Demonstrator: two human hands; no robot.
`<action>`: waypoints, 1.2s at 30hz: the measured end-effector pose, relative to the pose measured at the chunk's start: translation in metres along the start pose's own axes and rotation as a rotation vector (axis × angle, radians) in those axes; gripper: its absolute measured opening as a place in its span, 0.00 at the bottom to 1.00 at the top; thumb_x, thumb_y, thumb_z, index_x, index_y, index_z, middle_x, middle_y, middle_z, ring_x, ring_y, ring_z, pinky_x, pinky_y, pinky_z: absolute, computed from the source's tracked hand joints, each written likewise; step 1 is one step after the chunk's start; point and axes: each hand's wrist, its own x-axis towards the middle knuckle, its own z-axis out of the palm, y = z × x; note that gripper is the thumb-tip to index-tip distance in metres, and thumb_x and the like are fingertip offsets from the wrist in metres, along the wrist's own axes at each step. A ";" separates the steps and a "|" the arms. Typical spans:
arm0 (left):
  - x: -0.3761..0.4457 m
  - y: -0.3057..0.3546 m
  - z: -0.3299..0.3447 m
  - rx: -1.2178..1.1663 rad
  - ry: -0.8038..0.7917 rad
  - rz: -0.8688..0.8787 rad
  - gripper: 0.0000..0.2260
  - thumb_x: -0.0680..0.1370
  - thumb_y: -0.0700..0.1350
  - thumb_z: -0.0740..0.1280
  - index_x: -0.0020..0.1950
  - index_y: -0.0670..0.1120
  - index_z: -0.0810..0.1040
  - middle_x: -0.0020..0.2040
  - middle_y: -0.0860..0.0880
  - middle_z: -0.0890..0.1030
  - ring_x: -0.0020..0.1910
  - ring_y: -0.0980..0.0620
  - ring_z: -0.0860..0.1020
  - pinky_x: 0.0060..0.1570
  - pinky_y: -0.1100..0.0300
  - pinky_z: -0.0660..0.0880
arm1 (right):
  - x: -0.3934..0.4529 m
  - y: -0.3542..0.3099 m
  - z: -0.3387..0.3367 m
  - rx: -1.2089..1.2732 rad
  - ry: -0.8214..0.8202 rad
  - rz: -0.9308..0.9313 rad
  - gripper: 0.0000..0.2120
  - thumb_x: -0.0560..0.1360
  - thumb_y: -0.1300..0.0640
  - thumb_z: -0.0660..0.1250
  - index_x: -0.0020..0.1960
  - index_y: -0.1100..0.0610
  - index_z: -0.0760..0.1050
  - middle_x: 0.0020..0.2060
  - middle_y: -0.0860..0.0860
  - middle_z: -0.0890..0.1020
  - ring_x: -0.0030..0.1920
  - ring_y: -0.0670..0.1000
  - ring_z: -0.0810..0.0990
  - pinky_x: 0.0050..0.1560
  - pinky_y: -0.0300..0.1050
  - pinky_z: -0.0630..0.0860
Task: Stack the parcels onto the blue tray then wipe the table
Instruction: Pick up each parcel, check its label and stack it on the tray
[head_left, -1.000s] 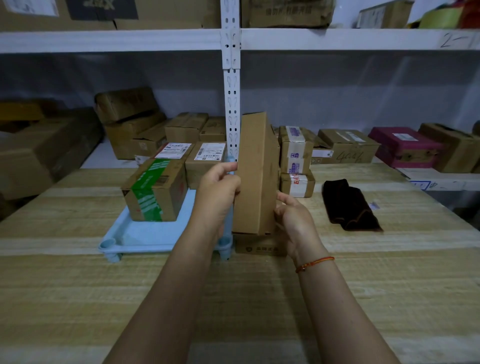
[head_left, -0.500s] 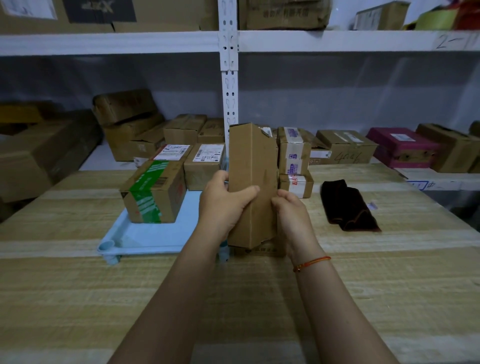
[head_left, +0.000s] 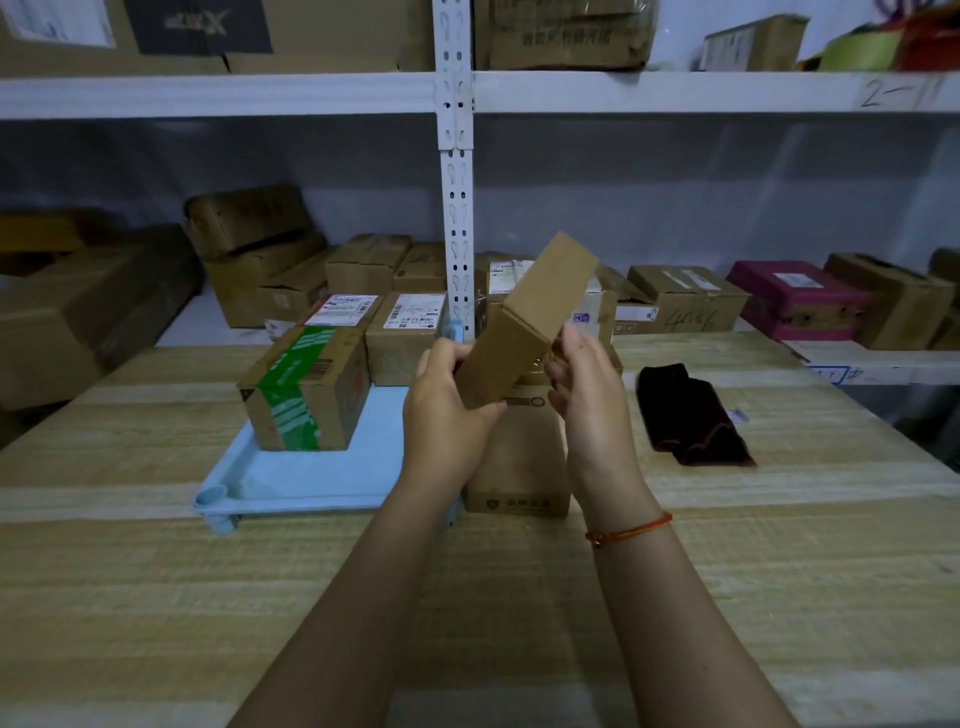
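I hold a flat brown cardboard parcel (head_left: 524, 319) tilted in the air above the table, its top leaning right. My left hand (head_left: 447, 410) grips its lower end and my right hand (head_left: 584, 387) grips its right side. Under it a brown parcel (head_left: 519, 467) lies on the table, right beside the blue tray (head_left: 311, 475). On the tray stands a parcel with green tape (head_left: 306, 389), with two labelled parcels (head_left: 405, 343) behind it. A dark cloth (head_left: 688, 415) lies on the table to the right.
The wooden table (head_left: 156, 597) stretches toward me. Behind it a white shelf rack (head_left: 457, 208) holds many cardboard boxes and a magenta box (head_left: 795, 299). More parcels stand at the back of the table behind my hands.
The parcel stood upright between my hands; now it has tipped over to the right and sits lower, and the parcel lying beneath it has come into sight.
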 end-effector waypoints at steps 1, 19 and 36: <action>-0.001 -0.002 0.001 0.012 0.013 0.003 0.19 0.69 0.40 0.76 0.50 0.53 0.70 0.53 0.54 0.74 0.49 0.56 0.72 0.39 0.70 0.65 | -0.001 -0.002 -0.001 0.013 0.003 -0.001 0.27 0.71 0.35 0.58 0.63 0.47 0.76 0.58 0.44 0.82 0.61 0.45 0.77 0.65 0.49 0.71; -0.003 -0.032 0.011 0.324 0.228 0.324 0.21 0.67 0.28 0.70 0.58 0.42 0.74 0.64 0.43 0.75 0.61 0.41 0.76 0.54 0.44 0.77 | -0.008 -0.003 -0.006 0.075 0.031 0.050 0.33 0.63 0.43 0.78 0.62 0.52 0.70 0.54 0.49 0.83 0.52 0.47 0.84 0.54 0.48 0.81; -0.004 -0.006 0.006 0.117 0.165 -0.020 0.35 0.78 0.32 0.60 0.80 0.49 0.50 0.80 0.48 0.52 0.76 0.48 0.60 0.67 0.55 0.65 | -0.003 0.008 -0.010 0.429 0.157 0.287 0.19 0.74 0.64 0.68 0.63 0.60 0.70 0.46 0.56 0.85 0.41 0.50 0.86 0.36 0.43 0.80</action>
